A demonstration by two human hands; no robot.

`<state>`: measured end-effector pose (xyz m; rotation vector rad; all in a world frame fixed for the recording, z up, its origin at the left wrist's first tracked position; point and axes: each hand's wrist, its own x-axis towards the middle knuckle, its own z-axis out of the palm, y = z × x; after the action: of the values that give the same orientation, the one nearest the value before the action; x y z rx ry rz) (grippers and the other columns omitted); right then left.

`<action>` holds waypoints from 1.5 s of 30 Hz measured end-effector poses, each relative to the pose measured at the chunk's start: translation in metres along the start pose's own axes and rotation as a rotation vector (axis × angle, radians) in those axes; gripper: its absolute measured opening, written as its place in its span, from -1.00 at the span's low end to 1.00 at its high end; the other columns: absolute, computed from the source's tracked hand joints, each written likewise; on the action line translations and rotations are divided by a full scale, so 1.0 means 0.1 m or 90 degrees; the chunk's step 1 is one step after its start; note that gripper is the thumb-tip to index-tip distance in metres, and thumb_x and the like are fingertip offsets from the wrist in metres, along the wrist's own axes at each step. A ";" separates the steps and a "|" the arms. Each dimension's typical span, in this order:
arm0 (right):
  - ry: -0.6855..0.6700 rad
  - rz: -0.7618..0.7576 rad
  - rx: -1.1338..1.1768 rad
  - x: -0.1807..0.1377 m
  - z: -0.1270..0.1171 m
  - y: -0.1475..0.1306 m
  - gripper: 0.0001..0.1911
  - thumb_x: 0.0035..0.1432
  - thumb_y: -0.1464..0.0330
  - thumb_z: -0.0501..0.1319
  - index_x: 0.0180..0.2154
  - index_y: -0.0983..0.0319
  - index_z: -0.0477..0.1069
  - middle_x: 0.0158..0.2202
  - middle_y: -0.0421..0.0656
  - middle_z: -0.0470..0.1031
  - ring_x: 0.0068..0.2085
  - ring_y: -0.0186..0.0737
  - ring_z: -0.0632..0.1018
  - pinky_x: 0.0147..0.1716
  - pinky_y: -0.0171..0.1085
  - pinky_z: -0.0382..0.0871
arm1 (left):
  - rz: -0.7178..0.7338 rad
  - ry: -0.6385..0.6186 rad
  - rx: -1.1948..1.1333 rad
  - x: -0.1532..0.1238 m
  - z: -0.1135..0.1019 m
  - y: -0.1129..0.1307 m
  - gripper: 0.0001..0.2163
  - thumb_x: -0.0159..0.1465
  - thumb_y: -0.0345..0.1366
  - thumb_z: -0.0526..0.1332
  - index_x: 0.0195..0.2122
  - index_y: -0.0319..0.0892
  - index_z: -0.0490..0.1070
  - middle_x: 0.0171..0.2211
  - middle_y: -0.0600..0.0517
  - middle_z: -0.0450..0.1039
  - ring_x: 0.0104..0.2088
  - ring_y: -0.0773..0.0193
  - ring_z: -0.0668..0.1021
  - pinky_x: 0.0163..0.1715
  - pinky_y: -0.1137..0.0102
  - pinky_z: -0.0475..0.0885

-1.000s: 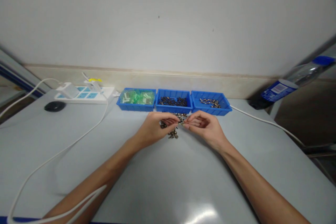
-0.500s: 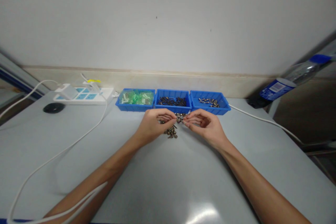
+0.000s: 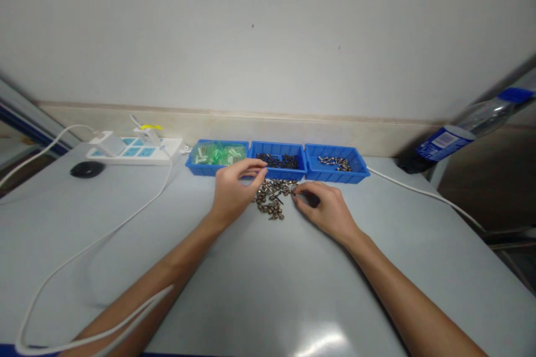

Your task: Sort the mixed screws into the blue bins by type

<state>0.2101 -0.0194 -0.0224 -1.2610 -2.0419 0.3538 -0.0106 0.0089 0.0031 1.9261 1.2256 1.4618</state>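
A loose pile of small metal screws [image 3: 270, 209] lies on the table between my hands, mostly bronze-coloured with a few dark ones. My left hand [image 3: 235, 187] is pinched above the pile's left side, its fingertips in front of the middle blue bin [image 3: 277, 174]. Whatever sits in that pinch is too small to make out. At the pile's right edge, my right hand [image 3: 329, 206] has thumb and forefinger closed on a small screw [image 3: 293, 193]. Dark screws [image 3: 285, 161] fill much of the middle bin; shiny screws [image 3: 341, 164] lie in the right blue bin [image 3: 347, 177].
The left blue bin [image 3: 201, 170] holds green-and-clear bags [image 3: 226, 155]. A white power strip [image 3: 163, 159], a black mouse-like disc [image 3: 86, 169] and a white cable [image 3: 125, 220] occupy the left. A dark-drink bottle [image 3: 444, 142] leans at the right; the wall stands behind.
My hands have come apart from over the pile. The left moved up and left toward the middle bin, the right slightly down, uncovering more screws.
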 end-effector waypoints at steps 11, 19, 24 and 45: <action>0.011 0.212 0.475 0.02 -0.03 0.03 -0.75 -0.05 0.32 0.45 -0.30 0.21 0.51 -0.26 -0.09 0.64 -0.25 -0.15 0.65 -0.16 -0.16 0.54 | 0.053 -0.156 0.013 -0.09 0.03 0.09 -0.93 0.22 -0.41 0.28 -0.29 -0.22 0.56 -0.39 0.01 0.63 -0.42 0.31 0.62 -0.36 0.47 0.55; -0.050 0.284 0.666 0.02 -0.07 -0.02 -0.66 -0.10 0.35 0.49 -0.26 0.18 0.45 -0.24 -0.13 0.65 -0.25 -0.20 0.66 -0.13 -0.20 0.53 | 0.005 -0.248 -0.095 -0.12 0.06 0.16 -0.88 0.22 -0.41 0.30 -0.21 -0.23 0.58 -0.31 0.00 0.64 -0.37 0.33 0.63 -0.31 0.49 0.55; -0.079 0.277 0.692 0.02 -0.08 -0.06 -0.66 -0.06 0.38 0.48 -0.36 0.18 0.31 -0.24 -0.15 0.64 -0.25 -0.24 0.65 -0.14 -0.23 0.51 | -0.014 -0.257 -0.106 -0.14 0.08 0.13 -0.88 0.23 -0.41 0.30 -0.22 -0.22 0.60 -0.29 -0.01 0.64 -0.35 0.33 0.62 -0.29 0.48 0.54; -0.030 -0.058 -0.037 0.04 0.11 -0.11 -0.92 0.17 0.46 0.22 -0.27 0.18 0.42 -0.32 -0.14 0.54 -0.28 -0.16 0.53 -0.25 -0.24 0.35 | 0.094 0.028 0.115 0.04 -0.03 -0.06 -0.91 0.21 -0.40 0.29 -0.29 -0.21 0.59 -0.32 -0.01 0.64 -0.42 0.31 0.61 -0.29 0.42 0.54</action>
<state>0.1947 -0.0202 -0.0225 -1.1992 -2.1554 0.2855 -0.0157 0.0146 0.0015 2.1546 1.2984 1.5188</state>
